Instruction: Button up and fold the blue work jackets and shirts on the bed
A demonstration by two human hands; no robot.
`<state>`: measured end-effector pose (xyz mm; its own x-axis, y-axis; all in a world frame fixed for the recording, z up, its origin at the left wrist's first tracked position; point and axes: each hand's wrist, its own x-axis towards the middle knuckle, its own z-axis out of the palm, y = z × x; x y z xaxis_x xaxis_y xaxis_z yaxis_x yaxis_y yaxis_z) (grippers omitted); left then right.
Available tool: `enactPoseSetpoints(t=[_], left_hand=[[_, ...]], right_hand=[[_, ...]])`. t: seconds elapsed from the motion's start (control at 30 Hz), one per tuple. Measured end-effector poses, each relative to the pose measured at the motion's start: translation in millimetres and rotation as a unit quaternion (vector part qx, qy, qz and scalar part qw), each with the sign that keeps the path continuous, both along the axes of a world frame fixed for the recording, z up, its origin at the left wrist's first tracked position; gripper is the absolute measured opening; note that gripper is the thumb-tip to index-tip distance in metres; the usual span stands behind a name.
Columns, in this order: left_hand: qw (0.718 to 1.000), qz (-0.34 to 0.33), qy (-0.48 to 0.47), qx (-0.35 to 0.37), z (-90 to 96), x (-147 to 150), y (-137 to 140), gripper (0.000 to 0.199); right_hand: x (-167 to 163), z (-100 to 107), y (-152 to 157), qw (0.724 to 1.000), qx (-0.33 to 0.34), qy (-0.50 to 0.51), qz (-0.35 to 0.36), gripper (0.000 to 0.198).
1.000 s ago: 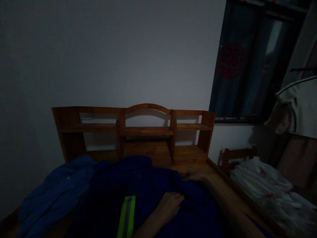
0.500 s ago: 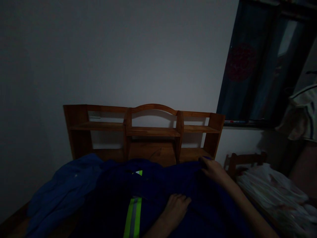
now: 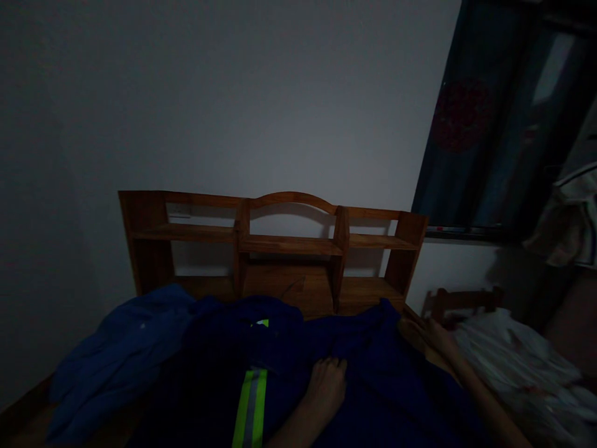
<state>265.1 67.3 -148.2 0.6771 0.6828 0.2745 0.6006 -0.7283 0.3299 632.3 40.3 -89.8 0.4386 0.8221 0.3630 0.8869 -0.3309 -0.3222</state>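
A dark blue work garment (image 3: 373, 367) with a yellow-green and grey reflective strip (image 3: 252, 404) lies spread before me; its full shape is lost in the dim light. My left hand (image 3: 328, 384) rests on its middle, right of the strip, fingers curled down and gripping the cloth. Beyond the garment's right edge is my right hand (image 3: 433, 339), fingers stretched toward the headboard and apart from the raised corner of cloth. The right fingertips are dim. A lighter blue cloth (image 3: 125, 336) lies crumpled at the left, against the garment.
A wooden headboard (image 3: 291, 246) with open shelves stands against the white wall behind the garment. To the right are a wooden chair (image 3: 466, 300) and a white plastic bag (image 3: 508, 342). Clothes (image 3: 576, 211) hang at the far right, beside a dark window (image 3: 485, 124).
My right hand has let go of the garment's upper right part and moved right and down. My left hand has shifted slightly left, its fingers curling more.
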Motion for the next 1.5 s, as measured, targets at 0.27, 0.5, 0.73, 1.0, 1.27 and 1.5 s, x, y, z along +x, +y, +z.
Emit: enactPoseSetpoints(t=[0.27,0.5,0.73,1.0,1.27,1.5], left_hand=[[1.0,-0.024,0.01,-0.012,10.8,-9,0,0.038],[0.998,0.033,0.037,0.049,15.8,-12,13,0.031],[0.985,-0.053,0.012,0.162,25.4,-10,7,0.06],[0.955,-0.13,0.019,0.267,9.2,13,15,0.017],[0.979,-0.065,0.053,0.188,11.7,41,12,0.014],[0.987,-0.033,0.114,0.105,7.7,45,18,0.021]], right_hand=[[-37,-16,5,0.997,-0.054,0.033,0.051,0.022],[-33,44,-13,0.954,0.148,-0.198,-0.167,0.045],[-93,34,-28,0.974,0.179,-0.105,0.086,0.035],[-180,-2,-33,0.957,0.049,0.006,0.286,0.02],[-143,-32,-1,0.919,0.034,0.217,0.329,0.023],[-133,-39,-5,0.878,-0.025,0.282,0.387,0.016]])
